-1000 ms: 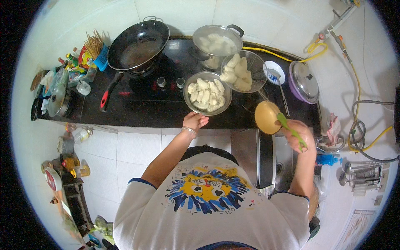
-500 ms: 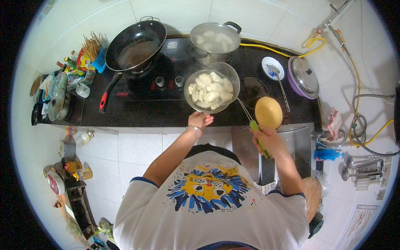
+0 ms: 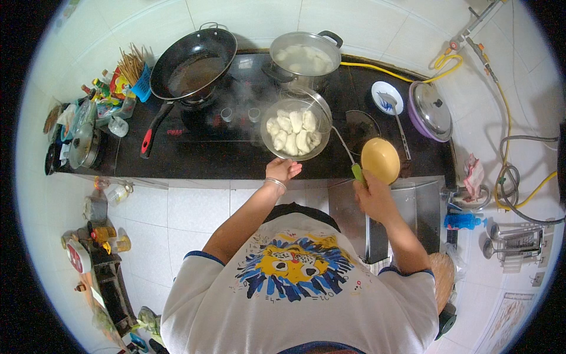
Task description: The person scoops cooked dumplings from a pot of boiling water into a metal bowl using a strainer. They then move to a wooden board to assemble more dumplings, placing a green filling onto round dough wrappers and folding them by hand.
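Note:
My left hand (image 3: 283, 170) grips the near edge of a round bowl (image 3: 267, 140) held over the front of the black counter. Pale, plump dumplings (image 3: 295, 131) lie in it. In my right hand (image 3: 375, 197) is the green handle of a wire-mesh strainer (image 3: 358, 172). Its mesh head is tipped up at the bowl's far right side, and no dumplings show in it. Behind stands a metal pot (image 3: 305, 54) with more pale dumplings in cloudy water. Steam drifts over the hob to the left of the bowl.
A black wok (image 3: 194, 68) with a red-tipped handle sits at the left. To the right are a yellow bowl (image 3: 380, 160), a small white bowl (image 3: 386, 96) with a ladle, and a purple basin (image 3: 420, 121) with a lidded top. A sink (image 3: 407, 200) lies below the counter's right end.
The strainer head has turned from beneath the dumplings to a steep tilt at the bowl's right side, and the dumplings now rest in the bowl. My left hand has hardly moved.

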The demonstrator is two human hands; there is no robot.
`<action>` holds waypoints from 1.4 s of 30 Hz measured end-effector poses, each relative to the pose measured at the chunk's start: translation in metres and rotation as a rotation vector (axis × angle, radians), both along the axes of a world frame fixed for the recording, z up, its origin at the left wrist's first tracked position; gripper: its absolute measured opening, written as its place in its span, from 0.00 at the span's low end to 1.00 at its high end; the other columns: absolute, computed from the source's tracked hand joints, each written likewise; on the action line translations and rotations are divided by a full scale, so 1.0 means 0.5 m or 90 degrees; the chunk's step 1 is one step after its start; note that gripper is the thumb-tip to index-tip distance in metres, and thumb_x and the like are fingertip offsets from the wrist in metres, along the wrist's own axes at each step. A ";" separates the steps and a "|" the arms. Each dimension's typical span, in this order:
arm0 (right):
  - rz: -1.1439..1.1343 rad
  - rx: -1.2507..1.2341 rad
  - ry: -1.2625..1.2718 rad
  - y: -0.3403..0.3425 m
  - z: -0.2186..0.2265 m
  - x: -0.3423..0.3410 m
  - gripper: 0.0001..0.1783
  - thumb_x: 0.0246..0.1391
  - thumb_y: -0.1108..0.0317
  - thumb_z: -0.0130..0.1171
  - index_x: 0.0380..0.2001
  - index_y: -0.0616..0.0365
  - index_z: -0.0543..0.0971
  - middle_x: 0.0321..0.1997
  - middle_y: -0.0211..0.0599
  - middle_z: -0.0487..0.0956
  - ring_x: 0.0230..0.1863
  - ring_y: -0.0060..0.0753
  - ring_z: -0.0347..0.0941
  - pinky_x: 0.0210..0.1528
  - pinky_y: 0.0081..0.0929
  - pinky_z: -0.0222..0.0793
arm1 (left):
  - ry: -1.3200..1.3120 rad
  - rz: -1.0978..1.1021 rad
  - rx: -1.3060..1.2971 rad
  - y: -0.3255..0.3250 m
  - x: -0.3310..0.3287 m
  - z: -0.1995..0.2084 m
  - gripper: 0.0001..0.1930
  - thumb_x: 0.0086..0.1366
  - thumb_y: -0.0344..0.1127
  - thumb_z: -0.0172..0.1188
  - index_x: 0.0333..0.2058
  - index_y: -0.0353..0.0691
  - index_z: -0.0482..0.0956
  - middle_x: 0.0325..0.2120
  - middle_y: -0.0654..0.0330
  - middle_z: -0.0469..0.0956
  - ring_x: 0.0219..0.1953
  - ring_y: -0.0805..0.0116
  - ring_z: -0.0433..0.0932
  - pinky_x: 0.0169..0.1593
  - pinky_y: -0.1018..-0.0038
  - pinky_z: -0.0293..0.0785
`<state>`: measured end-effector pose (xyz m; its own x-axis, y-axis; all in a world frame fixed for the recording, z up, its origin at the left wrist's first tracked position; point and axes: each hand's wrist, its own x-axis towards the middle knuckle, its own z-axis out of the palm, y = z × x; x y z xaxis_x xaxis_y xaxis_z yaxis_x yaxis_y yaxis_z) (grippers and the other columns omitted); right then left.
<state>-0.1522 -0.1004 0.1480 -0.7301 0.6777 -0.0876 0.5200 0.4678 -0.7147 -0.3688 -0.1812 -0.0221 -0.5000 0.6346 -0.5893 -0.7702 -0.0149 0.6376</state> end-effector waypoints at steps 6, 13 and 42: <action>0.025 0.181 -0.033 0.006 0.027 0.000 0.14 0.52 0.68 0.47 0.39 0.67 0.67 0.25 0.57 0.73 0.27 0.61 0.70 0.30 0.46 0.63 | 0.001 0.025 -0.001 -0.002 0.001 0.000 0.04 0.60 0.25 0.47 0.34 0.30 0.65 0.27 0.53 0.72 0.29 0.63 0.76 0.37 0.68 0.78; 0.035 0.025 0.022 0.051 0.032 0.026 0.14 0.54 0.67 0.48 0.42 0.65 0.66 0.21 0.47 0.73 0.19 0.41 0.70 0.21 0.33 0.63 | 0.002 0.067 0.015 -0.008 -0.007 -0.003 0.04 0.60 0.25 0.47 0.33 0.31 0.64 0.25 0.51 0.73 0.29 0.59 0.76 0.37 0.65 0.77; 0.043 0.490 -0.253 0.318 0.097 -0.261 0.13 0.53 0.65 0.45 0.37 0.63 0.67 0.28 0.52 0.76 0.31 0.54 0.74 0.32 0.44 0.71 | -0.012 0.099 0.011 -0.018 -0.029 0.004 0.02 0.59 0.25 0.48 0.30 0.34 0.65 0.24 0.51 0.74 0.27 0.59 0.77 0.33 0.65 0.78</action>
<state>-0.2828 0.0585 0.1966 -0.7839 0.6092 0.1202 0.6170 0.7859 0.0411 -0.3832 -0.1900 -0.0200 -0.5825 0.5605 -0.5887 -0.7693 -0.1464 0.6218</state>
